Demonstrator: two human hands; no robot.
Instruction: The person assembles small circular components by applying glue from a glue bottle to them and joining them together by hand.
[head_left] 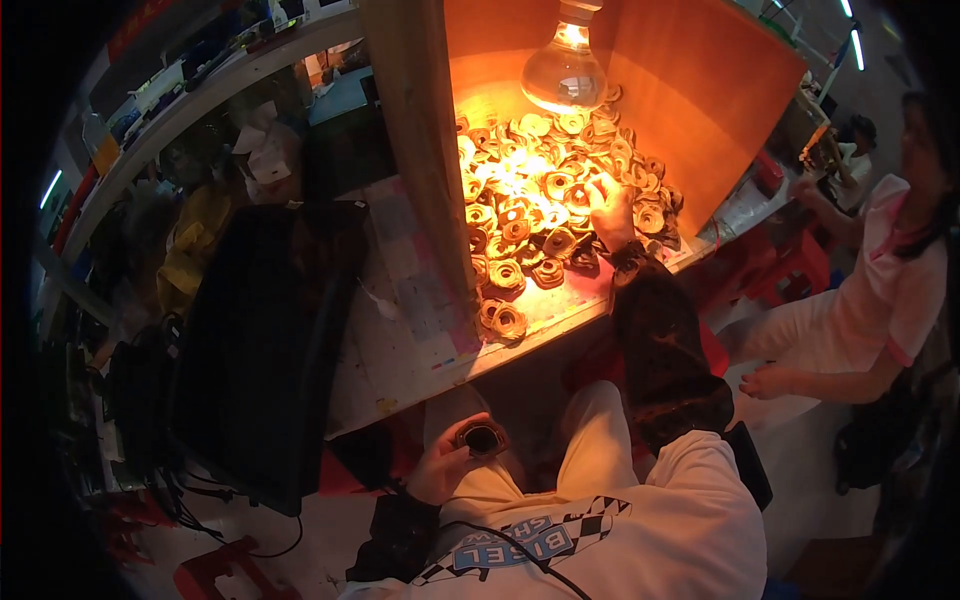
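Note:
Low in front of my lap, my left hand is closed round a small, dark, many-sided ring-shaped piece, its round black middle facing up. My right hand reaches into a lit wooden booth, over a heap of similar ring-shaped pieces. Its fingers are bent together against the heap beside a ring with a dark centre; glare hides what they pinch, if anything. Close above the heap hangs a large glowing bulb. Two rings lie at the booth's front left corner.
A wooden post and an orange side panel bound the booth. Left of it, a black monitor-like panel stands by a paper-covered table. At right, a person in a light top is close by, near a red stool.

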